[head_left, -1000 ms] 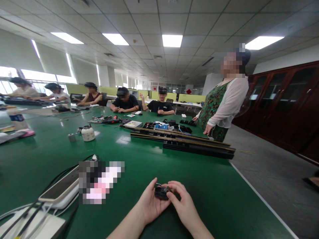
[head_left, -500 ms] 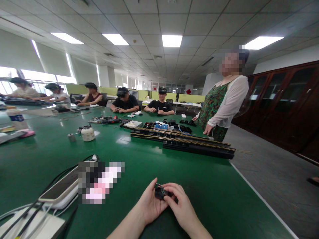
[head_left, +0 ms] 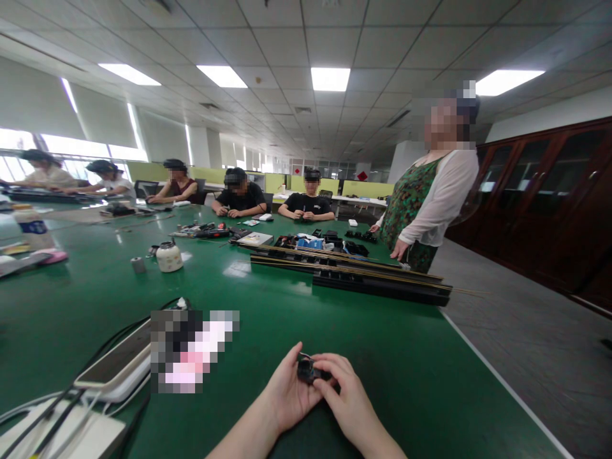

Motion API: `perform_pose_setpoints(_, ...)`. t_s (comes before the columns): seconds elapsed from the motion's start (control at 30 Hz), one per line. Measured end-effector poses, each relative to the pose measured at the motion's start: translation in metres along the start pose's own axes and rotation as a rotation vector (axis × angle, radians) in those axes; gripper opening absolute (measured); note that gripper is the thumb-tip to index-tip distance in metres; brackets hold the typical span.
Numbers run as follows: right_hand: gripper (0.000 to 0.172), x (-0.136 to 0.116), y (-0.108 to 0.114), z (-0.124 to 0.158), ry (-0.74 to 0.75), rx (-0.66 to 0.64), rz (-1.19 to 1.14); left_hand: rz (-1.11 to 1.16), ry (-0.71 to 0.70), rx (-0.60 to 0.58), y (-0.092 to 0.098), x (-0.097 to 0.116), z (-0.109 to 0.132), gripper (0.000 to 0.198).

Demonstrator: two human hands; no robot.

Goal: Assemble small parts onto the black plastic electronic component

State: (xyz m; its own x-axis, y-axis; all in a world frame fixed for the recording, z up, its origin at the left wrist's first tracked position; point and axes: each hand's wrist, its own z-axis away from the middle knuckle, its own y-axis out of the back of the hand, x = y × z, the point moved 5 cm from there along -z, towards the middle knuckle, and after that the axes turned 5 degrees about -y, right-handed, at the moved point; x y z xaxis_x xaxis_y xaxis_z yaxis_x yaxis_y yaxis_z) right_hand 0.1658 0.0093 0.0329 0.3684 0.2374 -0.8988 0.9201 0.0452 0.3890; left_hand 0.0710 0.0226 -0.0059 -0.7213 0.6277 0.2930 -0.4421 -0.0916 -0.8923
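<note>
Both my hands are together above the front of the green table (head_left: 229,408). Between them is a small black plastic part (head_left: 306,370) with a hollow, cup-like end facing up and a thin light wire at its top. My left hand (head_left: 289,394) cradles it from the left, thumb raised beside it, fingers curled beneath. From the right, my right hand (head_left: 345,387) pinches the part's right end between thumb and fingers. That end is mostly hidden by my fingers.
Left of my hands lie a phone (head_left: 117,354) on a white block and cables. Long black rails (head_left: 382,290) with thin brass-coloured rods cross the table ahead. A jar (head_left: 169,257) stands beyond. A person (head_left: 430,197) stands at the right; several others sit opposite.
My hands stay in nearly the same place, and the black part has shifted only slightly between them. The standing person's head has moved a little.
</note>
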Motion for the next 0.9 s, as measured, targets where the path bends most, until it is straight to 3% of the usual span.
perform_pose_setpoints(0.9, 0.029, 0.0083, -0.0030, 0.0000, -0.010, -0.057, 0.030, 0.012, 0.006, -0.026, 0.0002, -0.0007, -0.0010, 0.041)
